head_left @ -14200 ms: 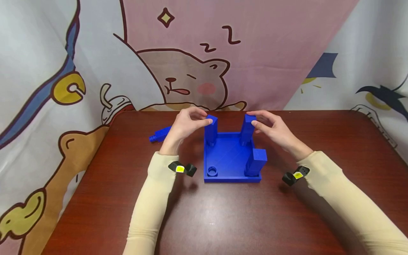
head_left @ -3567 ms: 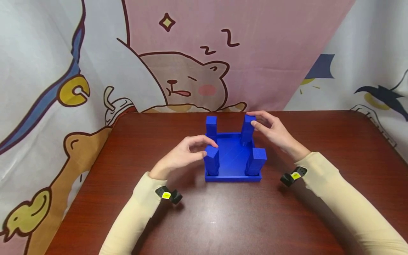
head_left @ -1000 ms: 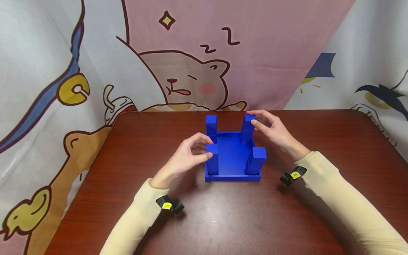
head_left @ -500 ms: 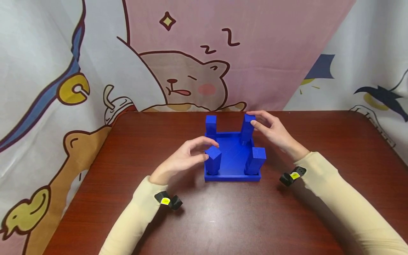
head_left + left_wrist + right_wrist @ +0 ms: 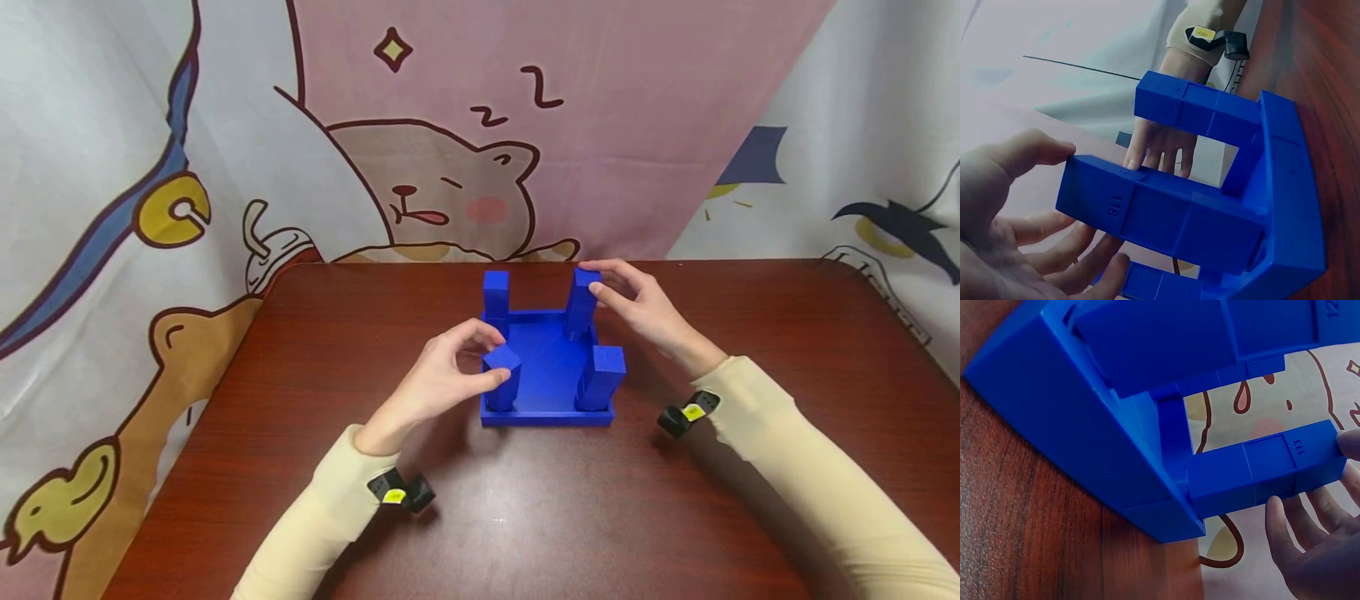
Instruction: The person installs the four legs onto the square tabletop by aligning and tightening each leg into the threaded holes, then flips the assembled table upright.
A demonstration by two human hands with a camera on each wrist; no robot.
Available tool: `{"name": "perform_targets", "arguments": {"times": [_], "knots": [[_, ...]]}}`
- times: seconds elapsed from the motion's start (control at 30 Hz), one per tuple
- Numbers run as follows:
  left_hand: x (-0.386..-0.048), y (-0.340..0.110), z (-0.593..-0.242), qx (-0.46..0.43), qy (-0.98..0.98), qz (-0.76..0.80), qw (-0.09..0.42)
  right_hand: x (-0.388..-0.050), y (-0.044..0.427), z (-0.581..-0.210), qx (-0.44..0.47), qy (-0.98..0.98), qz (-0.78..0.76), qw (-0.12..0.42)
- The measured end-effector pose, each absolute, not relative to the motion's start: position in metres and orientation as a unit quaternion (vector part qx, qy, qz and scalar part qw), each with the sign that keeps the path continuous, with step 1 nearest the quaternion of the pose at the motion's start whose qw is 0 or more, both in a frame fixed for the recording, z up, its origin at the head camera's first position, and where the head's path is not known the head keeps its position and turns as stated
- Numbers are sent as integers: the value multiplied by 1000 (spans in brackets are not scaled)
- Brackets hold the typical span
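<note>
A blue square tray (image 5: pixel 547 420) lies on the table with a blue square post standing at each corner. At the near-left post (image 5: pixel 504 385), my left hand (image 5: pixel 435 379) has its thumb and fingers around the top. This post, marked 118 in the left wrist view (image 5: pixel 1154 206), is turned askew to the tray's sides. My right hand (image 5: pixel 647 308) pinches the top of the far-right post (image 5: pixel 581 310), marked 113 in the right wrist view (image 5: pixel 1269 461). Neither hand touches the far-left post (image 5: pixel 496 292) or the near-right post (image 5: pixel 602 379).
The brown wooden table (image 5: pixel 525 525) extends around the tray on all sides. Behind it hangs a cartoon-printed cloth (image 5: pixel 615 150). Each wrist carries a small black camera, such as the left one (image 5: pixel 408 490).
Earlier a loose post lay at the left and the near-left socket was bare; a post now stands there. Over the last second that post has turned and my left fingers shifted. My right hand stays put.
</note>
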State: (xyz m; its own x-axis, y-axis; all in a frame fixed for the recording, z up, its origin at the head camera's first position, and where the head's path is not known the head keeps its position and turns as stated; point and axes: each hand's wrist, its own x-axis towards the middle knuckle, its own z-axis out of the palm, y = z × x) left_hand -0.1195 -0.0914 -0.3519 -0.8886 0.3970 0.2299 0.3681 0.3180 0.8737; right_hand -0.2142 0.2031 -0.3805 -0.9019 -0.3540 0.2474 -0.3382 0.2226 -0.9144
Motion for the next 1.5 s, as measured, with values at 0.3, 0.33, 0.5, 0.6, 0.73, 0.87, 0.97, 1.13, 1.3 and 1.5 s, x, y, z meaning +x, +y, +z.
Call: {"name": "perform_targets", "arguments": {"times": [0.3,0.33,0.5,0.6,0.73,0.87,0.97,1.13,1.3,1.5], "knots": [[-138,-100,-361,309,750,578,90,-214,202,-380,-218,784,-581,6],[-141,-102,-364,323,739,582,103,-214,202,-380,-219,784,-582,5],[-152,-106,-373,362,705,591,149,-212,201,-379,-218,780,-587,6],[-154,-108,-376,369,700,591,155,-211,200,-379,-218,780,-587,8],[-154,-111,-376,379,699,587,152,-211,200,-380,-217,779,-589,8],[-148,-113,-369,361,711,590,130,-211,200,-380,-215,778,-590,6],[-139,-111,-362,332,732,588,94,-212,200,-379,-215,775,-594,3],[-124,-101,-356,302,797,524,5,-212,201,-379,-218,772,-597,0],[-118,-94,-359,264,821,503,-53,-212,200,-379,-219,767,-603,5],[-124,-100,-360,296,796,527,-14,-212,201,-379,-219,770,-599,7]]}}
